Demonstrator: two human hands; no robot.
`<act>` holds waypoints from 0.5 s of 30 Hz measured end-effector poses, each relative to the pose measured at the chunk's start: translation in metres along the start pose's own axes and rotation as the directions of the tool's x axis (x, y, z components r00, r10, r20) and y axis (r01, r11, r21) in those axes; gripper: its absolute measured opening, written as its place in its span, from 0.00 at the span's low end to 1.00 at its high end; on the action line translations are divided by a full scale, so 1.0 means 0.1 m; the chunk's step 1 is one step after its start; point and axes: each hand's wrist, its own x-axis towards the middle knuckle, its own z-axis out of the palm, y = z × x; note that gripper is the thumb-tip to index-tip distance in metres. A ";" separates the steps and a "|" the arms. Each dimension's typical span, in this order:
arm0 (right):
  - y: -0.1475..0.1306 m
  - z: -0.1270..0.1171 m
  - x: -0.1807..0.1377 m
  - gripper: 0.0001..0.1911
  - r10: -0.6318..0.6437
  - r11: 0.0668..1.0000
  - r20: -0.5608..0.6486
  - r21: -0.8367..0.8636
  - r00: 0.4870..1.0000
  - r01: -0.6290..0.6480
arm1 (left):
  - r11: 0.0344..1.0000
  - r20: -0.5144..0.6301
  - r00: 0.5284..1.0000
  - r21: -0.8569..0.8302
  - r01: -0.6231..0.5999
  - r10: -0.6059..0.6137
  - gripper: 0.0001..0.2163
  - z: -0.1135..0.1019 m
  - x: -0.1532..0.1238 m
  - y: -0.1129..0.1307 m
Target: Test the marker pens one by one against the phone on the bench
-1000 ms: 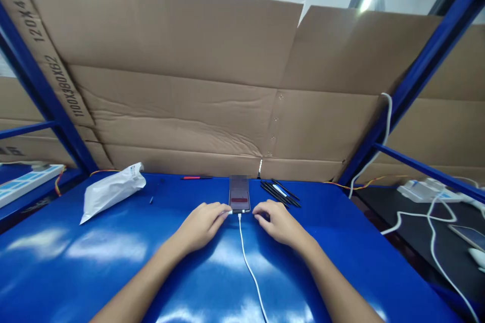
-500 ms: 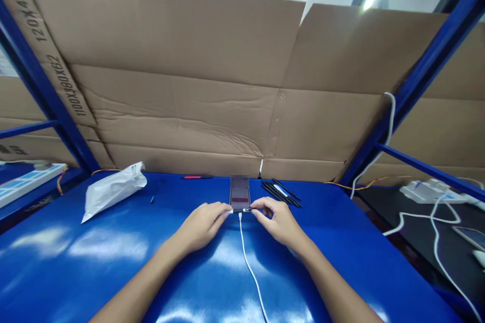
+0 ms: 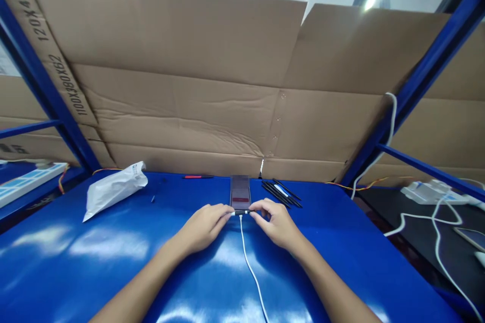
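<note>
A phone lies flat on the blue table, screen up, with a white cable plugged into its near end. My left hand has its fingers curled and pinches the phone's near left corner by the plug. My right hand is curled too, its fingertips gripping the near right corner. The two hands face each other across the phone's bottom edge.
A white plastic bag lies at the left. Several black pens sit right of the phone, a red pen behind it. Cardboard sheets wall the back. Blue rack posts flank the table; power strips and cables lie at the right.
My right hand moved left from beside the phone and closed its fingertips on the phone's near right corner. My left hand stayed at the near left corner.
</note>
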 end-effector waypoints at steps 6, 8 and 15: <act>-0.01 -0.02 -0.01 0.06 -0.017 1.000 0.007 0.025 1.000 0.017 | 0.995 0.012 1.000 -0.094 0.021 -0.020 0.16 0.02 0.00 0.03; -0.02 -0.03 -0.01 0.07 -0.017 0.999 0.016 0.028 1.000 0.017 | 0.994 0.023 1.000 -0.108 0.015 -0.013 0.16 0.02 0.00 0.03; -0.02 0.05 0.00 0.27 0.048 0.998 0.074 -0.043 0.996 -0.045 | 0.997 0.029 0.998 -0.065 -0.051 0.053 0.15 0.03 -0.01 0.06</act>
